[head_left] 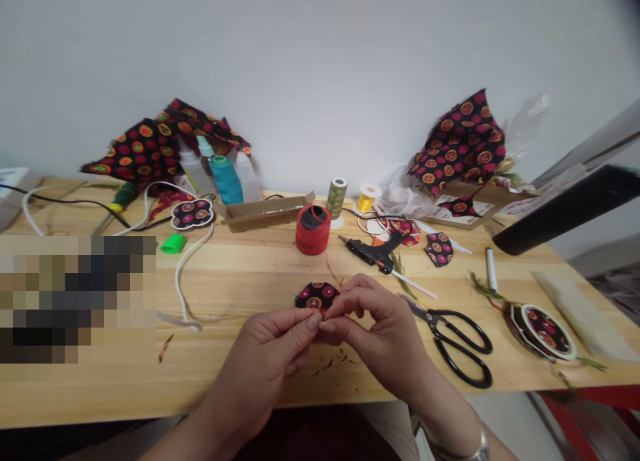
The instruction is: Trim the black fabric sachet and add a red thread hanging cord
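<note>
Both my hands meet over the front middle of the table at a small dark fabric piece with a pink and orange dot print. My left hand is closed, thumb and forefinger pinching its near edge. Close against those fingertips, my right hand pinches too, at a bit of red thread on the same edge. A thin red thread drops from the red spool towards my right fingers. The fingertips hide most of the pinched spot. Black-handled scissors lie open just right of my right hand.
Beyond my hands lie a black glue gun, an olive thread spool, a yellow spool and a cardboard tray. At right are a round fabric-covered piece and a white marker. A white cable loops at left.
</note>
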`<state>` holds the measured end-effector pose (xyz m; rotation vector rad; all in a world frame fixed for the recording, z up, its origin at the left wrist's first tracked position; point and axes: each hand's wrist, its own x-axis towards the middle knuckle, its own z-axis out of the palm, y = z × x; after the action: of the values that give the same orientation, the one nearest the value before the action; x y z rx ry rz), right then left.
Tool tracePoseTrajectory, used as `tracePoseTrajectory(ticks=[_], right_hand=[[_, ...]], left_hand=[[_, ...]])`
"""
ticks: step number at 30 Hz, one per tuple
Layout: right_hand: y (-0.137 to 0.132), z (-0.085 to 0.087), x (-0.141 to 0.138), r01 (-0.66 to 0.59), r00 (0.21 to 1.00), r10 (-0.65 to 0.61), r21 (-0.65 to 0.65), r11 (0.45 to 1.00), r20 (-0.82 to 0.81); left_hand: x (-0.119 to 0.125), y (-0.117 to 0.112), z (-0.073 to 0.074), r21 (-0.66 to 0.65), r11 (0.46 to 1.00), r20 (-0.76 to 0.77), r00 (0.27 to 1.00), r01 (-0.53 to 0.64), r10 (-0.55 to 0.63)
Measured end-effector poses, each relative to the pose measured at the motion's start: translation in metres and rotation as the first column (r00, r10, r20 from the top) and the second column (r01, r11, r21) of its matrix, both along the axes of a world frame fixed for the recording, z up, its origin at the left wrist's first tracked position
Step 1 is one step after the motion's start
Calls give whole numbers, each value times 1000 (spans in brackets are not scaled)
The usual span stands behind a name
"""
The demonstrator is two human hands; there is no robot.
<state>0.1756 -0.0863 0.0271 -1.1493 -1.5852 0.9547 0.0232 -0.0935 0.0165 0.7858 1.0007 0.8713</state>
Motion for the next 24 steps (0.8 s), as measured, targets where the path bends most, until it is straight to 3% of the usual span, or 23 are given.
tracePoseTrajectory(ticks=[7, 15, 24], right_hand=[[6, -3, 3, -65, 994, 55, -108, 992, -91], [7, -5, 10, -203, 977, 192, -135, 970, -91], [11, -9, 9, -160, 979, 140, -127, 979, -150]], left_hand=[[-3, 0, -2, 12, 997, -94, 993, 73, -72], [-5, -2, -5, 25, 988, -125, 981, 155, -151], [-3, 0, -3, 23, 985, -32, 985, 170, -169]])
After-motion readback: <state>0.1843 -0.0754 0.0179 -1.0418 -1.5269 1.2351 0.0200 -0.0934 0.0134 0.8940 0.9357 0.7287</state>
